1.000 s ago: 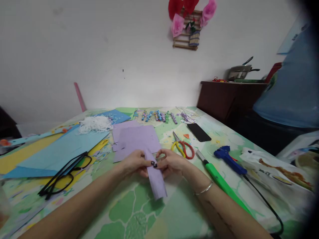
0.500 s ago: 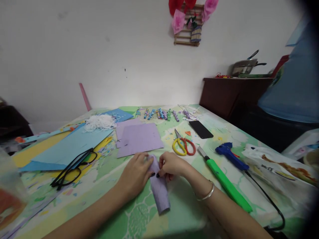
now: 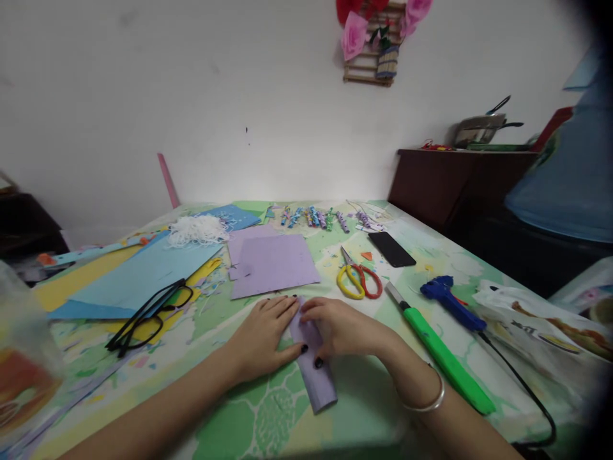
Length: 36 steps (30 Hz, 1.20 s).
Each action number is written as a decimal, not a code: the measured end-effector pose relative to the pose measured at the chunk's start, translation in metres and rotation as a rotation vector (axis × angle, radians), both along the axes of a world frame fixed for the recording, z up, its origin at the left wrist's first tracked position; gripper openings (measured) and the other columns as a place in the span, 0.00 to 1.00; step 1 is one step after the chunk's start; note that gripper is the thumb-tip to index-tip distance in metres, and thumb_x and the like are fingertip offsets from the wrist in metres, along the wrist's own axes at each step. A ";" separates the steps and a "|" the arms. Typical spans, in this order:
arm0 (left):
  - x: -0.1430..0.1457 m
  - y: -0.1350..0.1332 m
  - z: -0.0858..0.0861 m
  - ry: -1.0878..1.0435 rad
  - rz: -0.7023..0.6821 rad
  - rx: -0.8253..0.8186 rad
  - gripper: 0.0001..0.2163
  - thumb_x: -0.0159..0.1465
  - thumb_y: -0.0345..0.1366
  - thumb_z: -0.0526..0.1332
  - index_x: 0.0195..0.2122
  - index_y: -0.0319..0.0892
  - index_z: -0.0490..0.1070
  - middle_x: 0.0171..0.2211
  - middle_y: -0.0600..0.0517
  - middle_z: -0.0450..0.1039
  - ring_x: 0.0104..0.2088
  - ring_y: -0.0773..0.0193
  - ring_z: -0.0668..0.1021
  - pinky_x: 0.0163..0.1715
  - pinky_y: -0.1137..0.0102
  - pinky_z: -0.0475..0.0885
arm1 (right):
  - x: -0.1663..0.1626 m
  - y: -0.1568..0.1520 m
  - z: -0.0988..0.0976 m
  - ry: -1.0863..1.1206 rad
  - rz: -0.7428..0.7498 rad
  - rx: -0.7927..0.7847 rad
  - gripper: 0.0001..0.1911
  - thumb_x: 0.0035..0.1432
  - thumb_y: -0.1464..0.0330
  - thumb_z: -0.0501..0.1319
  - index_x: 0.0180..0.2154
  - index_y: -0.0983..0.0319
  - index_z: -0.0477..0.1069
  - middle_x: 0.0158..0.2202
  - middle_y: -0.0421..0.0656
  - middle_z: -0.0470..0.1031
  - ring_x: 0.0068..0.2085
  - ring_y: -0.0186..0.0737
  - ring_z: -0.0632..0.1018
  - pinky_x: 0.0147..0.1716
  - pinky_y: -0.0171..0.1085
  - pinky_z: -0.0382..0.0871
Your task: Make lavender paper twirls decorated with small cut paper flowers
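Note:
A purple sheet of paper folded or rolled into a narrow strip (image 3: 317,382) lies on the table close to me, its near end curling up slightly. My left hand (image 3: 263,335) rests flat at its left side, fingers stretched forward, thumb spread with its tip at the strip's edge. Over the strip's upper right part arches my right hand (image 3: 338,329), thumb and fingers apart, fingertips at the paper; its palm side is hidden. Beyond the hands lie flat purple sheets (image 3: 275,262). To the right are scissors (image 3: 357,281) with one yellow and one red handle.
Right: green-handled knife (image 3: 445,358), blue glue gun (image 3: 450,303) with cord, plastic bag (image 3: 536,338), black phone (image 3: 391,249). Left: black glasses (image 3: 146,319), blue paper (image 3: 153,275), white shredded strands (image 3: 198,230). Several small paper rolls (image 3: 311,217) lie at the back.
My right hand has opened from a pinch, its thumb moving down along the paper strip. My left hand has flattened, its thumb spreading. The whole view has shifted slightly.

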<state>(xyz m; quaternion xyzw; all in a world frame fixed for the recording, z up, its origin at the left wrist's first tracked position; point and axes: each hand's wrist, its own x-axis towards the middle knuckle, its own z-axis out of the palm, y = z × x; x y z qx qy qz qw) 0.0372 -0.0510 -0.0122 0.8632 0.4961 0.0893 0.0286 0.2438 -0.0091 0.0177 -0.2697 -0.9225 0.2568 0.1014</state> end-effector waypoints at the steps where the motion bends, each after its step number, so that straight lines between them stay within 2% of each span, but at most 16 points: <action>1: -0.004 0.000 0.000 -0.019 -0.006 0.019 0.30 0.61 0.48 0.58 0.60 0.35 0.64 0.62 0.38 0.63 0.61 0.44 0.66 0.59 0.49 0.59 | 0.002 0.000 -0.001 -0.011 0.060 -0.018 0.33 0.40 0.68 0.74 0.51 0.68 0.73 0.56 0.56 0.68 0.55 0.52 0.71 0.55 0.41 0.63; 4: -0.016 -0.004 0.000 -0.058 -0.010 0.060 0.23 0.63 0.43 0.56 0.55 0.35 0.69 0.57 0.38 0.69 0.58 0.47 0.69 0.58 0.51 0.62 | 0.004 -0.002 -0.005 -0.060 0.237 -0.059 0.43 0.42 0.68 0.73 0.59 0.68 0.64 0.64 0.58 0.59 0.63 0.53 0.63 0.61 0.43 0.55; 6: -0.022 -0.006 -0.001 -0.070 -0.018 0.066 0.21 0.64 0.40 0.54 0.55 0.35 0.69 0.57 0.38 0.69 0.57 0.48 0.69 0.58 0.51 0.62 | 0.002 -0.004 -0.009 -0.076 0.292 -0.065 0.46 0.44 0.68 0.72 0.63 0.66 0.58 0.66 0.56 0.55 0.65 0.52 0.58 0.64 0.46 0.47; 8: -0.023 -0.006 -0.002 -0.068 -0.054 0.034 0.22 0.65 0.38 0.53 0.59 0.37 0.65 0.60 0.39 0.66 0.60 0.49 0.67 0.59 0.50 0.60 | 0.000 -0.006 -0.013 -0.072 0.289 -0.072 0.47 0.45 0.67 0.72 0.64 0.64 0.55 0.67 0.54 0.53 0.67 0.51 0.54 0.65 0.50 0.41; 11: -0.017 -0.004 -0.003 -0.003 -0.089 -0.075 0.27 0.67 0.41 0.51 0.66 0.40 0.53 0.66 0.41 0.56 0.65 0.49 0.58 0.62 0.46 0.52 | -0.003 -0.010 -0.019 -0.072 0.264 -0.079 0.51 0.46 0.63 0.71 0.66 0.63 0.49 0.69 0.54 0.46 0.69 0.51 0.48 0.65 0.53 0.37; 13: -0.014 -0.001 -0.004 0.052 -0.069 -0.117 0.30 0.67 0.46 0.51 0.68 0.39 0.48 0.67 0.41 0.51 0.67 0.48 0.55 0.63 0.46 0.49 | -0.003 -0.014 -0.021 -0.093 0.239 -0.072 0.49 0.52 0.60 0.67 0.67 0.65 0.44 0.69 0.54 0.43 0.69 0.49 0.45 0.65 0.53 0.36; 15: -0.017 0.005 -0.004 0.085 -0.058 -0.109 0.33 0.66 0.50 0.51 0.68 0.39 0.47 0.67 0.40 0.50 0.67 0.48 0.54 0.63 0.48 0.49 | -0.002 -0.018 -0.022 -0.109 0.195 -0.067 0.45 0.58 0.58 0.62 0.68 0.66 0.42 0.69 0.54 0.42 0.69 0.48 0.43 0.66 0.53 0.33; 17: -0.025 0.013 -0.005 0.099 -0.074 -0.057 0.33 0.65 0.53 0.52 0.67 0.42 0.49 0.67 0.41 0.51 0.67 0.48 0.55 0.63 0.50 0.51 | -0.001 -0.022 -0.023 -0.110 0.159 -0.063 0.43 0.60 0.56 0.60 0.68 0.65 0.42 0.69 0.53 0.43 0.69 0.47 0.43 0.66 0.51 0.32; 19: -0.038 0.024 -0.005 0.099 -0.074 0.070 0.29 0.66 0.51 0.53 0.65 0.45 0.55 0.65 0.42 0.57 0.64 0.49 0.61 0.61 0.53 0.56 | 0.000 -0.024 -0.022 -0.102 0.147 -0.055 0.44 0.60 0.54 0.59 0.68 0.63 0.42 0.69 0.51 0.43 0.69 0.48 0.44 0.66 0.52 0.32; 21: -0.049 0.036 -0.005 0.094 -0.008 0.258 0.22 0.67 0.43 0.54 0.61 0.43 0.63 0.59 0.41 0.67 0.58 0.51 0.69 0.56 0.56 0.63 | 0.001 -0.024 -0.020 -0.098 0.143 -0.039 0.43 0.60 0.52 0.59 0.68 0.59 0.43 0.69 0.50 0.44 0.69 0.49 0.44 0.65 0.54 0.32; 24: -0.058 0.053 0.000 0.116 0.096 0.397 0.17 0.67 0.31 0.52 0.56 0.37 0.67 0.52 0.36 0.70 0.52 0.49 0.72 0.52 0.55 0.66 | 0.002 -0.025 -0.015 -0.107 0.164 0.000 0.38 0.59 0.49 0.58 0.66 0.50 0.50 0.70 0.49 0.43 0.69 0.53 0.43 0.63 0.60 0.32; 26: -0.057 0.063 0.004 0.146 0.135 0.439 0.19 0.66 0.26 0.50 0.57 0.36 0.65 0.53 0.33 0.67 0.53 0.46 0.70 0.52 0.51 0.65 | 0.003 -0.026 -0.012 -0.111 0.188 0.021 0.38 0.57 0.47 0.59 0.65 0.47 0.53 0.70 0.49 0.41 0.69 0.56 0.42 0.62 0.62 0.31; 28: -0.054 0.070 0.009 0.192 0.134 0.454 0.20 0.64 0.24 0.49 0.56 0.38 0.66 0.52 0.33 0.68 0.52 0.45 0.71 0.50 0.50 0.66 | 0.004 -0.028 -0.010 -0.119 0.201 0.030 0.43 0.52 0.45 0.62 0.65 0.48 0.52 0.70 0.51 0.39 0.69 0.58 0.40 0.62 0.63 0.31; 31: -0.053 0.075 0.016 0.285 0.073 0.406 0.15 0.63 0.22 0.51 0.45 0.40 0.72 0.39 0.39 0.74 0.41 0.51 0.75 0.43 0.57 0.70 | 0.005 -0.029 -0.009 -0.140 0.207 0.030 0.49 0.47 0.45 0.65 0.66 0.50 0.49 0.70 0.54 0.38 0.69 0.59 0.40 0.61 0.63 0.30; 33: -0.058 0.070 0.019 0.342 0.041 0.375 0.13 0.62 0.21 0.51 0.40 0.39 0.73 0.32 0.42 0.73 0.36 0.53 0.75 0.39 0.61 0.71 | 0.006 -0.028 -0.010 -0.142 0.200 0.024 0.50 0.47 0.45 0.65 0.66 0.51 0.48 0.70 0.54 0.37 0.69 0.60 0.39 0.61 0.64 0.30; 36: -0.073 0.047 0.019 0.403 0.018 0.358 0.15 0.61 0.19 0.50 0.42 0.37 0.73 0.33 0.41 0.73 0.35 0.53 0.75 0.36 0.61 0.71 | 0.009 -0.026 -0.013 -0.139 0.173 0.018 0.49 0.49 0.45 0.64 0.66 0.52 0.48 0.70 0.53 0.37 0.69 0.60 0.39 0.61 0.64 0.29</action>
